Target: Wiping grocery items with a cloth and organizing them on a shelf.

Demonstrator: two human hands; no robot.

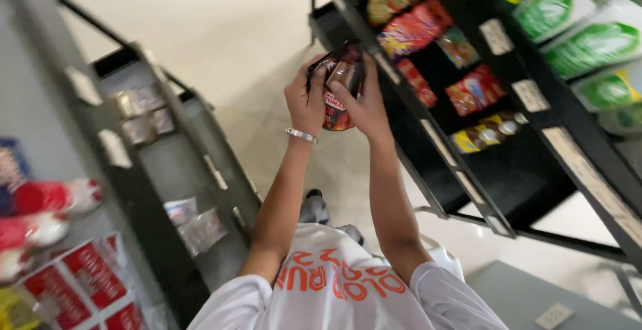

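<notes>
dark red pouch (340, 89), green-white bags (588, 42) upper right

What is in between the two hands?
In the head view, a dark snack packet with red print sits between the left hand and the right hand; both grip it.

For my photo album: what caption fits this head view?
Both hands, left and right, hold a dark snack packet between black shop shelves.
</notes>
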